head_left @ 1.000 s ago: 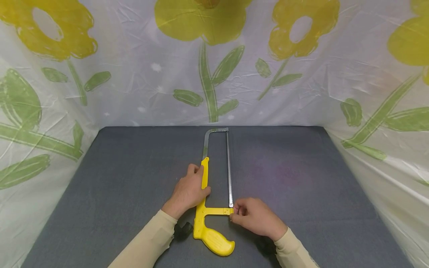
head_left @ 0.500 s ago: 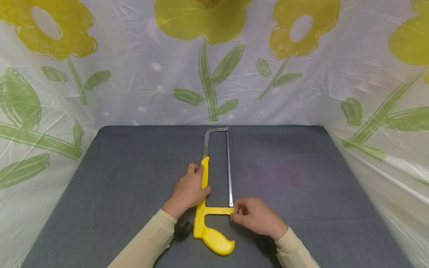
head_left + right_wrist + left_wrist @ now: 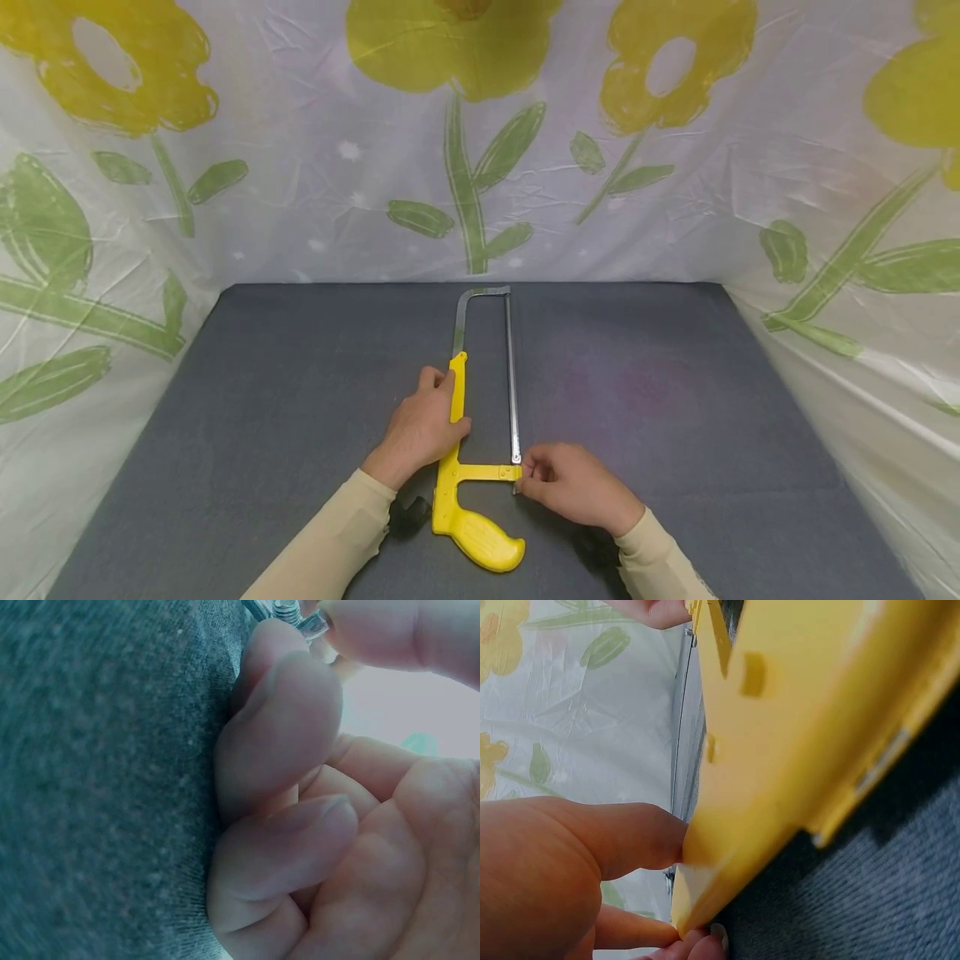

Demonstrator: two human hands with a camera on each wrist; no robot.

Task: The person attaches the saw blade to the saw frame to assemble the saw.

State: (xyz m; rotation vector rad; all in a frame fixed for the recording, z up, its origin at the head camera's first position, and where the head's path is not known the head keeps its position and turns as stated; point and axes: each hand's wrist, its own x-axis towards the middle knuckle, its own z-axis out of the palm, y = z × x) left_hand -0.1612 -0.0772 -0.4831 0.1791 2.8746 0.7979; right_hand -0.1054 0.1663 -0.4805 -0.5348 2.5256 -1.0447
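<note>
Spreading wide across the scene, the grey tabletop [image 3: 262, 433] carries a yellow hacksaw [image 3: 457, 475] lying flat at centre, handle near, blade [image 3: 512, 392] running far. The left hand [image 3: 420, 429] curls over the yellow frame's left bar, gripping it. The right hand [image 3: 573, 483] pinches the small metal wing nut [image 3: 296, 619] at the blade's near end with curled fingertips.

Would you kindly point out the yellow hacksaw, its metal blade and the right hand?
yellow plastic-handled hacksaw [image 3: 480, 537], head view, on the pistol grip.
thin metal blade [image 3: 512, 383], head view, at mid-length.
right hand [image 3: 573, 486], head view, on the back of the hand.
</note>
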